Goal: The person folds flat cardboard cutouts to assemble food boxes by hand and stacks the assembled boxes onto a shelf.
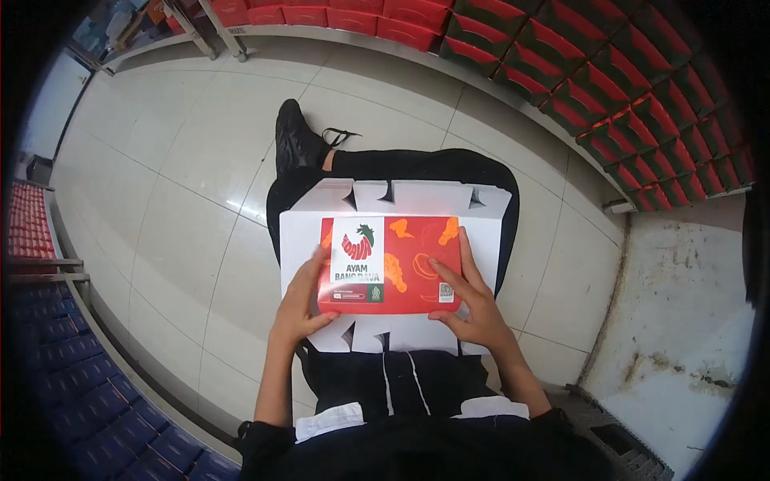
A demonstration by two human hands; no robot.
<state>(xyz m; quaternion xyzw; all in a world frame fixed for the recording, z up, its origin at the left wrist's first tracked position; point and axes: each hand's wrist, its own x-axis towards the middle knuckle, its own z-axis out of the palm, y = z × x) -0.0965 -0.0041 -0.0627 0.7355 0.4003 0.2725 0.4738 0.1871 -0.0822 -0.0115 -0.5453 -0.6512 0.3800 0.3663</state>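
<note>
A red printed food box (417,301) with orange chicken drawings and a white label lies face up over my lap. My left hand (301,301) grips its left end, with the thumb along the near edge. On the right end rests my right hand (475,309), its thumb at the near edge and fingers over the top and side. Beneath the box, flat white die-cut cardboard (301,240) with notched flaps spreads across my legs. Whether that cardboard is one sheet or a stack I cannot tell.
Red and dark green boxes (593,80) stand stacked on a shelf at the upper right. Dark blue boxes (88,393) fill a rack at the lower left. A black shoe (298,143) rests on the tiled floor (200,172). A stained white wall (670,321) is at right.
</note>
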